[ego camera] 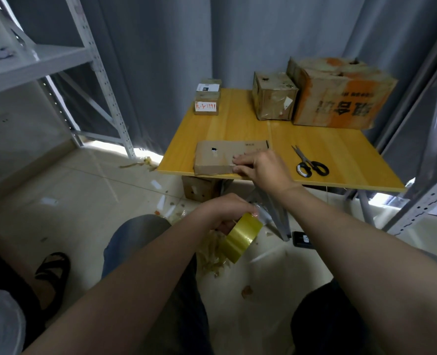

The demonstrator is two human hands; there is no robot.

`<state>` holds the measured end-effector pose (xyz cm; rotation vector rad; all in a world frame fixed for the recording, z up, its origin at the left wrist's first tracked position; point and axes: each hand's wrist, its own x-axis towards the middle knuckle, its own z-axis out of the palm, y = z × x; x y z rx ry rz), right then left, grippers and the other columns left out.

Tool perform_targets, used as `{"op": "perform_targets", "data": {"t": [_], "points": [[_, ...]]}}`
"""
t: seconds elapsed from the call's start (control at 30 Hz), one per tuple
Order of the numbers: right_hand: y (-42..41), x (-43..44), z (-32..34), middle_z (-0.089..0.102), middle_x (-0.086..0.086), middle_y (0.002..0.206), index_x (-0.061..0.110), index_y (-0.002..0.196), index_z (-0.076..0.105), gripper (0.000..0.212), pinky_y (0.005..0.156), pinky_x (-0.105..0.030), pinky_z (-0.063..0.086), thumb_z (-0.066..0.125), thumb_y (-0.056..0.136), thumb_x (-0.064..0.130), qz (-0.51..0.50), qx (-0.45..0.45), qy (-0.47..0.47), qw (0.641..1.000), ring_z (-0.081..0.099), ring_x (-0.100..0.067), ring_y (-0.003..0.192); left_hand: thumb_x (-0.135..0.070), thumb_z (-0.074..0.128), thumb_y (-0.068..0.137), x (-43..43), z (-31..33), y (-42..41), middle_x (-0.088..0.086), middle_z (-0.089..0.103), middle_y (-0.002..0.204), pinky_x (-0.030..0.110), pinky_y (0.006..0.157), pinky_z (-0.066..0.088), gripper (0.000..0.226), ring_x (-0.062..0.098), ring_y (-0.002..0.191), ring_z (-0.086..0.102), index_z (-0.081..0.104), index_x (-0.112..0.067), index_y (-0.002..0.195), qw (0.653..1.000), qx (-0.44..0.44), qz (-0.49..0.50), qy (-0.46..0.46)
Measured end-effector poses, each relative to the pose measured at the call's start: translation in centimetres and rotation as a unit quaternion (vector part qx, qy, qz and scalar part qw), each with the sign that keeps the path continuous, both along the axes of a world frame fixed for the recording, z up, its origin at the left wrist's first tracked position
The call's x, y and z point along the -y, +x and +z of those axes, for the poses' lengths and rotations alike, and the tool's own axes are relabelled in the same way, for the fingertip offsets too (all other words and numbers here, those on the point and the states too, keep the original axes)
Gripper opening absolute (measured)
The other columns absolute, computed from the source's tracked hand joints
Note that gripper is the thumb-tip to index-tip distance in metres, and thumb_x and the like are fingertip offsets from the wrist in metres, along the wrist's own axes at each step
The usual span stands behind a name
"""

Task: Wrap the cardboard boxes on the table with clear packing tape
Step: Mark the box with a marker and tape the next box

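Left hand grips tape roll | right hand presses flat box at table edge

You face a honey-yellow tabletop with fine wood grain. On it, a flat box of plain brown cardboard shows one small black mark. The steel-grey scissors with glossy black handles carry a white patch on one loop. A large tan carton wears a bright orange panel and dark printed characters, and the cube-shaped box of dull brown card is blotched darker. A small brown box bears a white label with red handwriting. The translucent yellow-gold roll of packing tape glints against pale beige floor tiles — slate-grey curtains, off-white metal shelving and your faded blue jeans frame the rest.
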<state>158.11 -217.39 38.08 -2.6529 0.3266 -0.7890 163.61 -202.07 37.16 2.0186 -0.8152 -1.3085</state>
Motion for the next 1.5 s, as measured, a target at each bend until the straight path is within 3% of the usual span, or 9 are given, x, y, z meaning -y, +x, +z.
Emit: {"op": "perform_targets", "data": {"t": [0.17, 0.4, 0.57, 0.7, 0.83, 1.07, 1.2, 1.33, 1.5], "points": [[-1.0, -1.0, 0.6, 0.081, 0.006, 0.099, 0.026, 0.103, 0.083, 0.012, 0.075, -0.041, 0.061, 0.076, 0.093, 0.029, -0.016, 0.006, -0.062, 0.998, 0.075, -0.016, 0.091, -0.033, 0.065, 0.098, -0.7, 0.4, 0.3, 0.001, 0.052, 0.062, 0.026, 0.051, 0.036, 0.021, 0.015, 0.047, 0.046, 0.076, -0.016, 0.102, 1.000, -0.009, 0.013, -0.020], [-2.6, -1.4, 3.3, 0.074, 0.016, 0.097, 0.029, 0.103, 0.079, 0.011, 0.077, -0.016, 0.052, 0.072, 0.096, 0.033, -0.004, 0.019, 0.157, 0.987, 0.066, 0.003, 0.088, -0.026, 0.065, 0.101, -2.4, 1.4, 1.0, 0.010, 0.055, 0.071, 0.026, 0.052, 0.041, 0.014, 0.021, 0.055, 0.051, 0.076, -0.020, 0.107, 0.984, -0.013, 0.112, -0.137], [-3.7, -1.6, 5.0, 0.076, 0.010, 0.105, 0.023, 0.112, 0.079, 0.025, 0.083, -0.023, 0.057, 0.078, 0.091, 0.037, 0.071, -0.042, 0.294, 0.952, 0.072, -0.007, 0.094, -0.026, 0.064, 0.102, -4.0, 2.4, 1.7, 0.001, 0.069, 0.075, 0.030, 0.055, 0.055, 0.012, 0.016, 0.060, 0.064, 0.075, -0.030, 0.105, 0.963, 0.002, 0.175, -0.203], [-3.2, -2.2, 5.9, 0.079, 0.001, 0.090, 0.018, 0.098, 0.083, 0.014, 0.074, -0.027, 0.053, 0.081, 0.089, 0.028, 0.088, -0.154, 0.258, 0.950, 0.068, -0.003, 0.080, -0.028, 0.066, 0.100, -4.2, 3.4, 1.4, 0.008, 0.069, 0.083, 0.043, 0.072, 0.058, 0.009, 0.024, 0.072, 0.065, 0.074, -0.030, 0.102, 0.954, 0.012, 0.194, -0.228], [-2.7, -3.0, 7.1, 0.079, -0.001, 0.084, 0.016, 0.088, 0.084, 0.009, 0.075, -0.039, 0.059, 0.083, 0.087, 0.025, 0.045, -0.132, 0.177, 0.974, 0.073, -0.018, 0.082, -0.029, 0.070, 0.097, -4.1, 4.0, 0.6, 0.002, 0.070, 0.080, 0.035, 0.062, 0.058, 0.015, 0.016, 0.064, 0.067, 0.074, -0.027, 0.112, 0.945, -0.025, 0.215, -0.247], [-2.9, -2.7, 9.0, 0.077, 0.014, 0.085, 0.027, 0.088, 0.084, 0.006, 0.082, -0.043, 0.060, 0.083, 0.086, 0.033, 0.019, -0.125, 0.084, 0.988, 0.069, -0.004, 0.084, -0.041, 0.076, 0.091, -3.1, 5.2, -0.5, 0.003, 0.072, 0.094, 0.040, 0.068, 0.055, 0.038, 0.022, 0.080, 0.069, 0.069, -0.021, 0.123, 0.936, 0.008, 0.236, -0.260], [-3.1, -2.3, 9.5, 0.077, 0.013, 0.087, 0.028, 0.088, 0.083, 0.005, 0.082, -0.042, 0.060, 0.083, 0.086, 0.032, 0.008, -0.099, 0.077, 0.992, 0.069, -0.004, 0.085, -0.041, 0.074, 0.093, -2.3, 5.8, -0.3, -0.005, 0.057, 0.127, 0.033, 0.064, 0.055, 0.064, 0.023, 0.097, 0.068, 0.048, -0.022, 0.148, 0.937, 0.072, 0.228, -0.256], [-3.0, -2.4, 10.1, 0.077, 0.014, 0.090, 0.027, 0.090, 0.083, 0.007, 0.081, -0.037, 0.060, 0.081, 0.088, 0.034, 0.020, -0.076, 0.047, 0.996, 0.067, 0.001, 0.083, -0.041, 0.066, 0.098, -2.0, 4.9, 0.0, -0.002, 0.061, 0.131, 0.032, 0.077, 0.051, 0.035, 0.020, 0.108, 0.060, 0.064, -0.027, 0.131, 0.931, 0.140, 0.210, -0.262], [-2.6, -1.4, 10.6, 0.077, 0.005, 0.085, 0.030, 0.085, 0.079, 0.007, 0.078, -0.046, 0.062, 0.079, 0.091, 0.032, -0.015, -0.058, 0.115, 0.992, 0.072, -0.012, 0.072, -0.038, 0.075, 0.093, -1.9, 5.1, -0.1, 0.000, 0.075, 0.112, 0.032, 0.072, 0.057, 0.033, 0.021, 0.097, 0.073, 0.065, -0.029, 0.123, 0.943, 0.033, 0.153, -0.295]]}}
